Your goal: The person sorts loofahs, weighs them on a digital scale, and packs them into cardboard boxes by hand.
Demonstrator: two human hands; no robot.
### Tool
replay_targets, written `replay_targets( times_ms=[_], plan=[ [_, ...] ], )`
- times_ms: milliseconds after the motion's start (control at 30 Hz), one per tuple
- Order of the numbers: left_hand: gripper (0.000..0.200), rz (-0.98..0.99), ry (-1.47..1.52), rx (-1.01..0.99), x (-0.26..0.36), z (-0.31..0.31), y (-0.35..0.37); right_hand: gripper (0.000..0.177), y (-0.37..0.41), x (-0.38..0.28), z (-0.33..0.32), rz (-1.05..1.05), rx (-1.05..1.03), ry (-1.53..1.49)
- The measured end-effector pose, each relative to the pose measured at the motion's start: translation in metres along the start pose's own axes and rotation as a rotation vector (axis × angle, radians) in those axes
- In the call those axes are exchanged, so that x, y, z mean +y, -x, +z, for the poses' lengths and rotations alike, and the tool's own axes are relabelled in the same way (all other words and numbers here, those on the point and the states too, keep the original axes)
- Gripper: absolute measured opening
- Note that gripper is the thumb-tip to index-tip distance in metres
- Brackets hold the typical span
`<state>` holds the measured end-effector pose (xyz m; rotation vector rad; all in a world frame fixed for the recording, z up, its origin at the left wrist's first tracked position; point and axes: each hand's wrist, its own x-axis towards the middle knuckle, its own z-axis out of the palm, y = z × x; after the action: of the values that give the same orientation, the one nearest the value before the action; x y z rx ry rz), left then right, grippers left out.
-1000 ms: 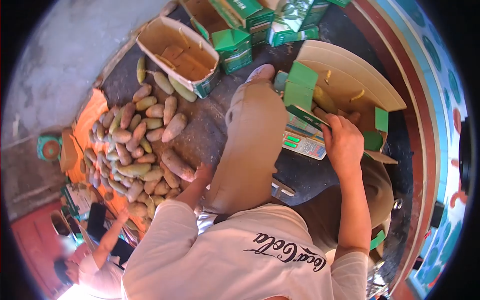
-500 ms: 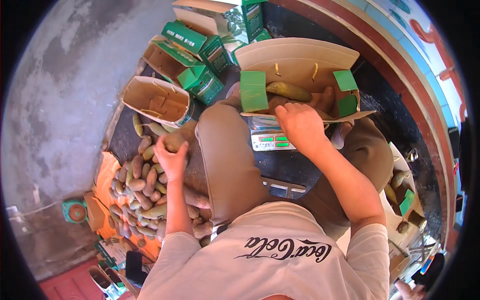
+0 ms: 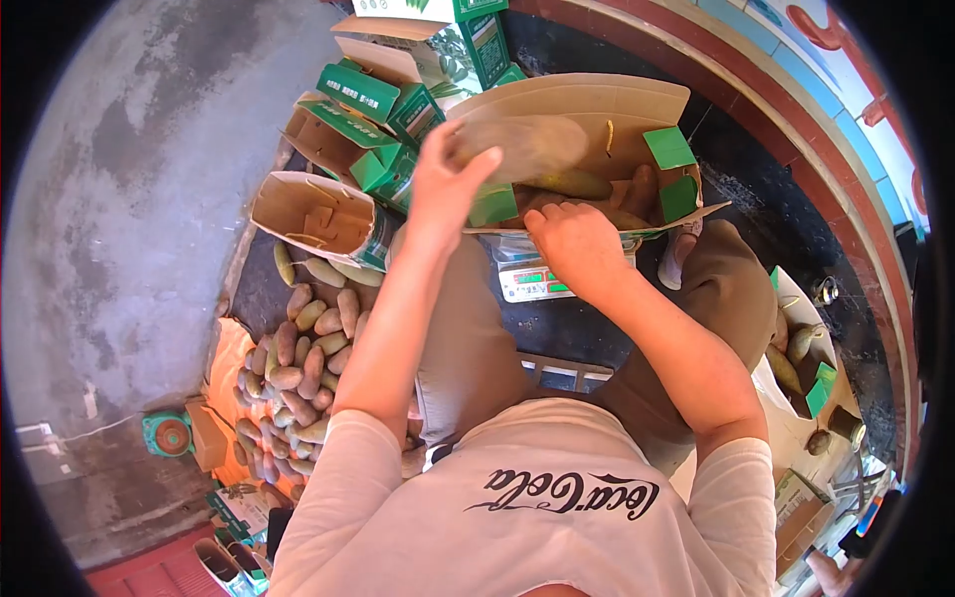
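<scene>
My left hand (image 3: 450,179) is raised at the left end of a big open cardboard box (image 3: 567,99). Its fingers are round an elongated brown root vegetable (image 3: 532,147), smeared by motion, above the box's opening. With curled fingers, my right hand (image 3: 572,239) grips the near edge of that box. Inside lie a greenish root vegetable (image 3: 569,183) and a browner one (image 3: 643,187); my right hand partly hides the contents. The box rests on a digital scale (image 3: 532,283) with lit displays, between my legs.
A heap of brown and green root vegetables (image 3: 308,370) lies to my left, partly on orange sheeting (image 3: 231,348). Beyond it stand a smaller open box (image 3: 308,214) and several green cartons (image 3: 363,90). Another box (image 3: 796,348) holding similar vegetables is at right.
My left hand has moved up and right from the heap to the big box, carrying a root vegetable. My right hand stays at the box's near edge. The view has shifted slightly.
</scene>
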<state>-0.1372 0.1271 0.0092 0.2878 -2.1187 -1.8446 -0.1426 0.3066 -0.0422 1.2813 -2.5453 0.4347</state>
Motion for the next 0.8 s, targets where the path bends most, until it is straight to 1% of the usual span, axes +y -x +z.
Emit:
replay_targets(
  times_ms=[67, 100, 200, 233, 267, 400, 533, 600, 633, 667, 733, 800],
  plan=[
    [0.061, -0.026, 0.058, -0.079, -0.002, 0.012, 0.000, 0.008, -0.002, 0.001, -0.001, 0.004, 0.000, 0.000],
    [0.053, 0.048, -0.036, -0.052, 0.000, 0.012, 0.002, 0.008, -0.002, 0.001, -0.001, 0.009, -0.011, 0.003],
    [0.042, 0.146, -0.080, 0.004, -0.012, -0.016, 0.007, 0.009, -0.004, 0.002, -0.001, 0.012, -0.028, -0.001],
    [0.032, 0.160, -0.059, 0.054, -0.012, -0.028, 0.014, 0.009, -0.005, 0.002, -0.001, 0.009, -0.032, -0.006],
    [0.027, 0.128, -0.016, 0.124, -0.010, -0.037, 0.022, 0.008, -0.005, 0.001, -0.002, 0.009, -0.048, 0.008],
    [0.020, 0.151, -0.056, 0.390, -0.029, -0.095, 0.042, 0.007, -0.009, 0.001, -0.004, 0.005, -0.065, 0.038],
    [0.017, 0.032, -0.275, 0.549, -0.068, -0.150, 0.069, 0.008, -0.010, 0.002, -0.003, -0.004, -0.023, 0.027],
    [0.016, -0.059, -0.421, 0.553, -0.115, -0.184, 0.090, 0.006, -0.011, 0.002, -0.003, -0.006, -0.015, 0.014],
    [0.015, -0.131, -0.386, 0.570, -0.134, -0.193, 0.103, 0.007, -0.011, 0.001, -0.003, -0.006, -0.010, 0.004],
    [0.018, -0.080, -0.492, 0.559, -0.163, -0.206, 0.118, 0.008, -0.012, 0.000, -0.003, -0.005, -0.005, -0.005],
    [0.021, -0.232, -0.808, 0.506, -0.199, -0.224, 0.152, 0.012, -0.013, 0.000, -0.004, -0.015, 0.002, -0.031],
    [0.024, -0.368, -0.892, 0.453, -0.224, -0.233, 0.186, 0.014, -0.013, -0.001, -0.005, -0.010, -0.006, -0.039]
  ],
)
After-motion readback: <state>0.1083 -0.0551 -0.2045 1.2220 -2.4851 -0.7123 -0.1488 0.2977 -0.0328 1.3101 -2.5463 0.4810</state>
